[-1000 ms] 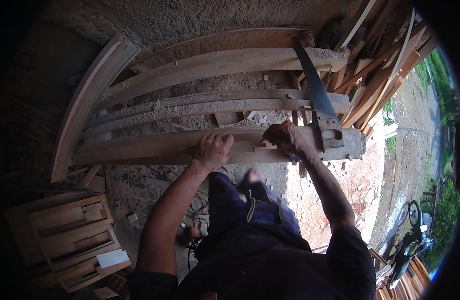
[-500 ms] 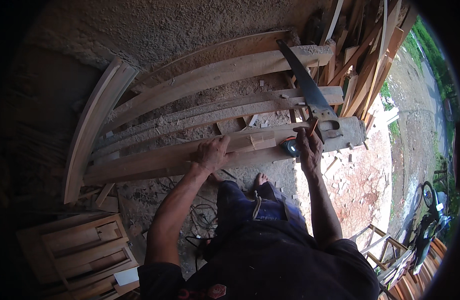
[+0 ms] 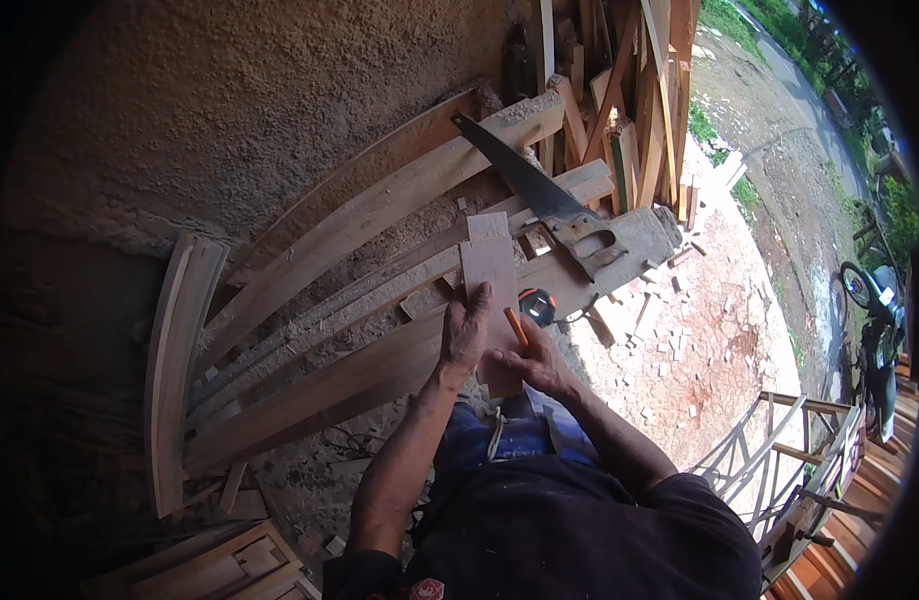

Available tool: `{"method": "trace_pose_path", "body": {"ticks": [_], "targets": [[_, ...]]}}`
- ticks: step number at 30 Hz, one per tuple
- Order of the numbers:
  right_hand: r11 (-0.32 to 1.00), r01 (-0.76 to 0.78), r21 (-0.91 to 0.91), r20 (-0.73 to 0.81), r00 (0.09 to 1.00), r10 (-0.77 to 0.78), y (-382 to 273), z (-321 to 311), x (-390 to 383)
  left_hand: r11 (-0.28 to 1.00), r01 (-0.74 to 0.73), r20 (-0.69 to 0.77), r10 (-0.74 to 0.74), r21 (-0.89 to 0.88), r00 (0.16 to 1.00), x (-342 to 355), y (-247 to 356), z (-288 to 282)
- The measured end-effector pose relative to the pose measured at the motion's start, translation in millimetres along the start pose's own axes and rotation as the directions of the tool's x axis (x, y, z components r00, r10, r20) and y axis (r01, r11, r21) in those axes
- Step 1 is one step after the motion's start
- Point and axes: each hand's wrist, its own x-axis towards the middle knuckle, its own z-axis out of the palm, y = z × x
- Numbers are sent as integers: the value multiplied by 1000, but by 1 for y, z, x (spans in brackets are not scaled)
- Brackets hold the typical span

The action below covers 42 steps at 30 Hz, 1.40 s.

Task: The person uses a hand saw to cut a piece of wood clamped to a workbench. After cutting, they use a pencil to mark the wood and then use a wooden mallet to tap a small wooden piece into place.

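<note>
over the long wooden beam (image 3: pixel 635 253), close before the person's body, one flat piece of wood (image 3: pixel 492 268) is held between two hands. the left hand (image 3: pixel 466 335) is closed around its left edge, and the right hand (image 3: pixel 542 366) grips its lower right side, holding also an orange pencil (image 3: pixel 517 328). just beside this piece rests a black and orange tape measure (image 3: pixel 537 306). farther away, a handsaw (image 3: pixel 528 183) lies across the timbers, its handle upon the beam.
</note>
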Motion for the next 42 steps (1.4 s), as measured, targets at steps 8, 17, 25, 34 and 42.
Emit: {"method": "trace_pose_path", "body": {"ticks": [8, 17, 25, 34, 42], "targets": [[986, 66, 151, -513, 858, 21, 17, -180, -18, 109, -177, 153, 197, 978, 968, -9, -45, 17], [973, -224, -61, -521, 838, 160, 73, -355, 5, 684, -39, 411, -391, 729, 824, -114, -56, -62], [834, -413, -366, -228, 909, 350, 59, -420, 59, 714, 285, -240, -167, 639, 956, -149, -57, -126], [734, -380, -563, -282, 923, 262, 113, -445, 87, 730, 295, -175, -238, 617, 955, -157, -83, -102], [396, -448, -801, -475, 879, 33, 64, -379, 63, 702, 226, -53, -260, 675, 964, -128, -60, -79]]}}
